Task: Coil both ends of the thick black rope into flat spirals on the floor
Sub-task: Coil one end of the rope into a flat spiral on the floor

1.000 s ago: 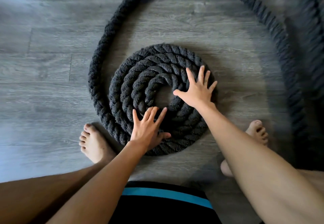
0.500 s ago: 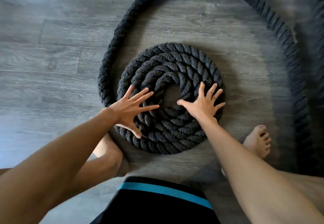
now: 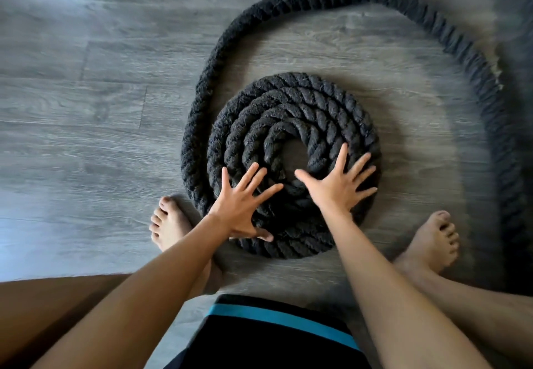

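Palms flat on the spiral (image 3: 317, 103), loose rope (image 3: 202, 91) nearest our left hand (image 3: 245, 204).

Our left hand and right hand (image 3: 337, 187) lie spread wide on the spiral's near half, pressing it to the floor (image 3: 86, 123) and gripping nothing. The loose rope leaves the spiral at the near left, just beside our left hand, runs away along that side, then arcs over to the right. We judge the left hand better placed to feed the next wrap.

Thick black twisted rope (image 3: 291, 96), wound flat into a tight spiral at centre, small hole in the middle; loose tail (image 3: 427, 19) arcing far and right.
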